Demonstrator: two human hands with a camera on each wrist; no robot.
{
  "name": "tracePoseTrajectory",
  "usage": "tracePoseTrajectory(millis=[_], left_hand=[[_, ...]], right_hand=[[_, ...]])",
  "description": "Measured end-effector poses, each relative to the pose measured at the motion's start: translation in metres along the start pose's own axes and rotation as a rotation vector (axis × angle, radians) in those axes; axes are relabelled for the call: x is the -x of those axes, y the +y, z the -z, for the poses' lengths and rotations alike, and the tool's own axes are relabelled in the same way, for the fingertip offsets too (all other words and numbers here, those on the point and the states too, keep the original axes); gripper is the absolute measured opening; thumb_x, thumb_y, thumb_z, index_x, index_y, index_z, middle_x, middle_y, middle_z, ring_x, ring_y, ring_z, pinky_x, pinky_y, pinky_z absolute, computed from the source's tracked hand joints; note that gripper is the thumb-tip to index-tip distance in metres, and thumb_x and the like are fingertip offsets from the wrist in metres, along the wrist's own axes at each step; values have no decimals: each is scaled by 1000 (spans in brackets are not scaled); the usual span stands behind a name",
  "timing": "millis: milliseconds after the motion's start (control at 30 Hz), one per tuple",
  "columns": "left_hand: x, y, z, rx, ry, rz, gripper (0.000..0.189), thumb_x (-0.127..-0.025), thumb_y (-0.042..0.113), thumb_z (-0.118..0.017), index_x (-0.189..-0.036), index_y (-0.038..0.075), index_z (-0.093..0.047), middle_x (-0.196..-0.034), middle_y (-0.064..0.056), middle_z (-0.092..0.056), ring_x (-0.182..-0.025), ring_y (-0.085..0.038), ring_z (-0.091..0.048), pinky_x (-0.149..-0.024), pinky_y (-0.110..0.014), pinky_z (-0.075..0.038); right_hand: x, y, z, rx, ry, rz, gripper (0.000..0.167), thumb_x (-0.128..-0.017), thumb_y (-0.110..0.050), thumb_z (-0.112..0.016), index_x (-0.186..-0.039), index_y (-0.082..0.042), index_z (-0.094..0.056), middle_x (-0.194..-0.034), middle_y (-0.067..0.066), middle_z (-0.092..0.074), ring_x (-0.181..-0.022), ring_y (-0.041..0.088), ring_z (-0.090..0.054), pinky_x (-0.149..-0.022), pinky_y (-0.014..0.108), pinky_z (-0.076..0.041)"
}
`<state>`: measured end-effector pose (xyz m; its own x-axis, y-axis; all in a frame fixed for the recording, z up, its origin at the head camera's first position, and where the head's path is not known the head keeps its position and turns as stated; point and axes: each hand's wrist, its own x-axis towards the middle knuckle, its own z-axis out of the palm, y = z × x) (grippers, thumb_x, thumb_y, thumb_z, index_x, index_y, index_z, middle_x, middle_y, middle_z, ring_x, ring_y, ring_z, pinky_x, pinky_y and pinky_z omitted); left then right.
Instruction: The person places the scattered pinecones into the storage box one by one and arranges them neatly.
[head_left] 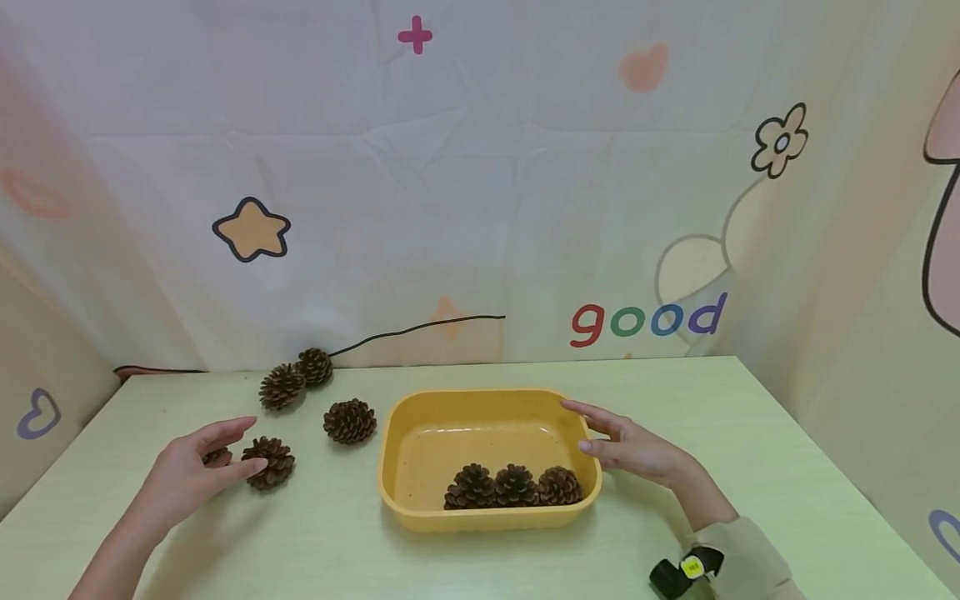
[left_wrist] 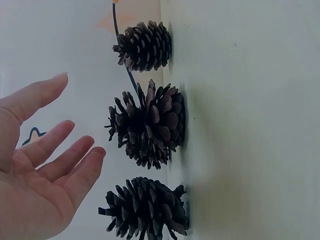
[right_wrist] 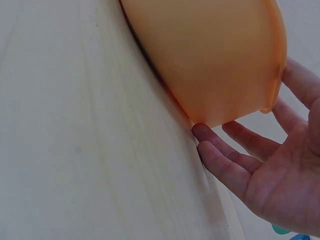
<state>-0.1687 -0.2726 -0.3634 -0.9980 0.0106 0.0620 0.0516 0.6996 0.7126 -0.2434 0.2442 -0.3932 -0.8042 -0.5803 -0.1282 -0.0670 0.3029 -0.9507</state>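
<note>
pinecones (head_left: pixel 516 486) lie in two groups: three in a row along the near wall inside the yellow tub (head_left: pixel 491 521), five loose on the table (head_left: pixel 315 550) to its left. one loose pinecone (head_left: pixel 270 463) sits by the thumb of the left hand (head_left: pixel 183 475); another, partly hidden, shows between thumb and fingers. that hand is spread well apart and has hold of nothing, with a gap to the cones in its wrist view. with two so close together, a hasty grasp could catch the wrong one or set its neighbour rolling, and a hard squeeze might snap the scales.

the right hand (head_left: pixel 637 450) holds the tub loosely by its right end, thumb and a finger over the rim, other fingertips low on the outer wall. leaning on that rim could tip or slide the tub and upset the row. two pinecones near the table's back edge, by the printed curtain (head_left: pixel 420 208), could be nudged off it.
</note>
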Motion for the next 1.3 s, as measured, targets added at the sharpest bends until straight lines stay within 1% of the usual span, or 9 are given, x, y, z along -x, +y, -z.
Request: tracePoseTrajectory(millis=[267,433,567,700,800,1033,1200,1300], left_hand=[[-2,-4,1,-33,-6,3,71,-82,39,-66,-135,1,-41,-130,-30,-43,-115,-46,-45,-88,-51,-46],[-6,-9,-1,-82,-5,-13,73,-81,42,-66,-134,-1,-41,-127,-32,-45,-114,-47,-45,-86,-55,-44],[-10,-13,-2,-115,-16,-21,75,-80,44,-66,-134,-2,-41,-128,-30,-45,-113,-47,-45,-85,-56,-44],[-14,-12,-3,-138,-35,-32,76,-80,45,-66,-133,-3,-41,-130,-29,-44,-114,-46,-45,-84,-56,-43],[-15,-11,-3,-143,-54,-41,76,-80,43,-66,-133,-4,-41,-129,-30,-44,-114,-46,-45,-85,-57,-43],[-19,-12,-7,-181,-95,-54,74,-78,39,-69,-130,-7,-44,-125,-32,-46,-110,-48,-47,-86,-60,-41],[-20,-13,-10,-199,-96,-56,72,-77,36,-71,-128,-7,-46,-122,-32,-49,-108,-48,-48,-85,-59,-42],[-21,-13,-10,-205,-90,-63,70,-76,34,-72,-128,-6,-47,-120,-32,-50,-107,-47,-50,-84,-59,-42]], right_hand=[[1,-2,0,-4,-2,-1,61,-93,-17,-52,-146,-12,-21,-148,28,-2,-123,44,-36,-91,44,-47],[0,-1,0,-2,1,-5,61,-93,-17,-52,-146,-12,-21,-148,28,-1,-124,45,-35,-91,43,-47],[-1,0,0,-6,2,-8,61,-93,-17,-52,-145,-12,-21,-148,28,-2,-123,44,-37,-91,43,-47],[-1,-1,0,-8,1,-7,61,-93,-17,-52,-145,-12,-21,-148,28,-2,-124,45,-35,-91,44,-47],[-1,-1,0,-12,0,-6,61,-93,-16,-52,-145,-11,-21,-148,28,-2,-124,45,-35,-91,44,-47],[-1,-1,1,-22,-10,5,61,-94,-16,-51,-146,-11,-20,-148,28,-2,-120,41,-42,-90,41,-48],[-1,0,1,-23,-13,9,61,-94,-16,-52,-146,-11,-20,-148,28,-1,-118,37,-45,-88,38,-49],[-1,1,1,-20,-9,6,61,-94,-16,-52,-146,-11,-20,-148,28,-1,-119,39,-43,-88,38,-49]])
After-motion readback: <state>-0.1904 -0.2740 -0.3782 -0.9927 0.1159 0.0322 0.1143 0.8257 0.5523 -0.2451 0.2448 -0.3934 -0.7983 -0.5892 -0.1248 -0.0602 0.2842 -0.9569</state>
